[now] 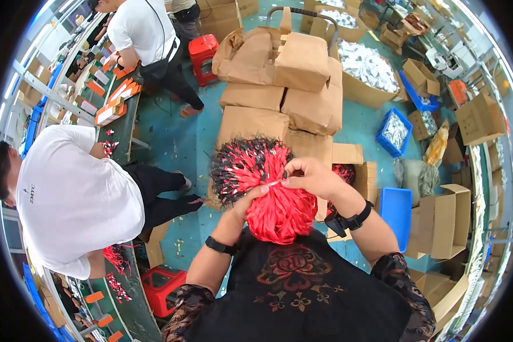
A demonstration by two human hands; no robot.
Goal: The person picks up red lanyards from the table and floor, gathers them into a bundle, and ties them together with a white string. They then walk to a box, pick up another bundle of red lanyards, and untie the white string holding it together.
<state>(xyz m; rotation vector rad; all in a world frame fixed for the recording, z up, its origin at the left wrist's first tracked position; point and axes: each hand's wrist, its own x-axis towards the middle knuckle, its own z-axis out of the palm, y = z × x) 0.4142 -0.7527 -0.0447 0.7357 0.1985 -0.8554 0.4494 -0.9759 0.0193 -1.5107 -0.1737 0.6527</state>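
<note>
In front of my chest is a thick bundle of red and black wires. Its smooth red loops hang toward me, while the far end fans out in red and black strands with small whitish tips. My left hand is closed on the bundle's left side, its thumb pressed at the narrow middle. From the right, my right hand pinches the same narrow middle, fingers bent. Between the thumbs a short pale strip, perhaps a tie, crosses the wires. The fingertips partly hide it.
Brown wrapped packages are stacked on a cart just ahead. A blue tray and open cartons stand to the right. Two people in white shirts work along the green bench at left, with red stools nearby.
</note>
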